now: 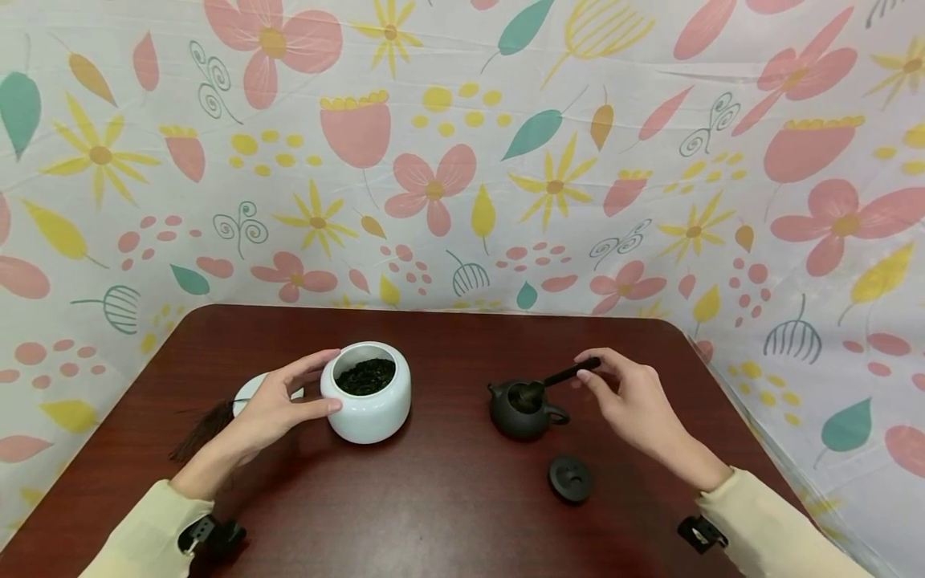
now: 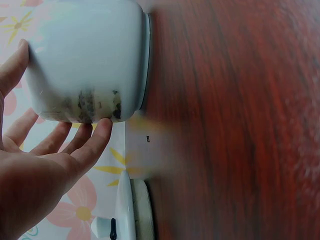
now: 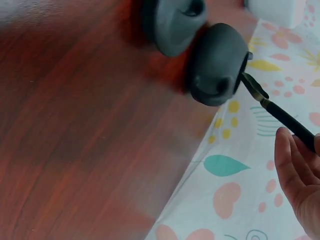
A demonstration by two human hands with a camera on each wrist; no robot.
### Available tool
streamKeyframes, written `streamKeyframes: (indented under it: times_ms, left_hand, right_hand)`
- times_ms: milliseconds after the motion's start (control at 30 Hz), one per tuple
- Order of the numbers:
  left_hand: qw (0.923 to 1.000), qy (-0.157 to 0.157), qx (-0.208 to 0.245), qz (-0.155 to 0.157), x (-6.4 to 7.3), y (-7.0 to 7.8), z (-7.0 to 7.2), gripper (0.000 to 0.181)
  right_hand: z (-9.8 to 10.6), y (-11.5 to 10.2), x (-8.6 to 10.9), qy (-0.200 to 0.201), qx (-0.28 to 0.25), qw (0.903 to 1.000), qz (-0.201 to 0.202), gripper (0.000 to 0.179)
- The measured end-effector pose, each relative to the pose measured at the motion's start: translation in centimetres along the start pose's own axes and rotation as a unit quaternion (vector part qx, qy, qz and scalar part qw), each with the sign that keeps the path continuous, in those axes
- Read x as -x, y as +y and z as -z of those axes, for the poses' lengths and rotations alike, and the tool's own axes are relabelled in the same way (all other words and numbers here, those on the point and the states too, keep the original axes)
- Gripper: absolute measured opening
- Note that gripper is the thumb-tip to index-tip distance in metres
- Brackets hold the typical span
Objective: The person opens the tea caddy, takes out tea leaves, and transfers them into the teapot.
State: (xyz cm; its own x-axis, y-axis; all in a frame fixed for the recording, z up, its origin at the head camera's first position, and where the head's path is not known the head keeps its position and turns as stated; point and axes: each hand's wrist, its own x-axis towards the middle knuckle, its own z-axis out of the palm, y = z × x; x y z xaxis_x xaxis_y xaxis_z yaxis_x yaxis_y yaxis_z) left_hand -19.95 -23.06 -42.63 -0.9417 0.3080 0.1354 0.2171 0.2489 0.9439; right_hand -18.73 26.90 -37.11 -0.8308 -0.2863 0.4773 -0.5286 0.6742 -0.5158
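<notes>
A white ceramic jar (image 1: 367, 401) of dark tea leaves stands left of centre on the brown table (image 1: 448, 514). My left hand (image 1: 321, 380) holds its side between thumb and fingers (image 2: 95, 140), which touch the jar (image 2: 87, 60). A small black teapot (image 1: 523, 411) stands open to the right. My right hand (image 1: 594, 373) pinches a dark scoop (image 1: 571, 373) whose tip rests over the teapot's mouth. In the right wrist view the scoop (image 3: 280, 114) reaches the teapot (image 3: 217, 62) from my fingers (image 3: 295, 165).
The teapot's black lid (image 1: 571, 478) lies on the table in front of the pot, also seen as the lid (image 3: 172, 22). The jar's white lid (image 1: 247, 391) with a dark tassel (image 1: 202, 429) lies behind my left hand. Flowered cloth surrounds the table.
</notes>
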Motion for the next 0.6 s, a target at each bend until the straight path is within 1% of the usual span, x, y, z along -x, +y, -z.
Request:
streamKeyframes:
  times_ms: [200,333,467,600]
  left_hand:
    - [0.9999,-0.004,0.016,-0.002,-0.1,-0.2,-0.1,0.075]
    - [0.9997,-0.006,0.022,-0.003,-0.1,-0.2,0.0,0.074]
    - [0.9998,-0.005,0.018,-0.004,-0.2,-0.2,0.0,0.074]
    - [0.9998,-0.004,0.021,-0.004,-0.1,-0.3,0.1,0.074]
  right_hand:
    - [0.7,-0.3,-0.8,-0.004,-0.038,0.9983,-0.044,0.016]
    - [0.9,-0.8,-1.6,-0.012,-0.082,0.9945,-0.064,0.017]
    - [0.6,-1.4,-2.6,-0.024,-0.139,0.9869,-0.078,0.017]
    - [-0.3,-2.0,-3.7,-0.044,-0.186,0.9783,-0.079,0.019]
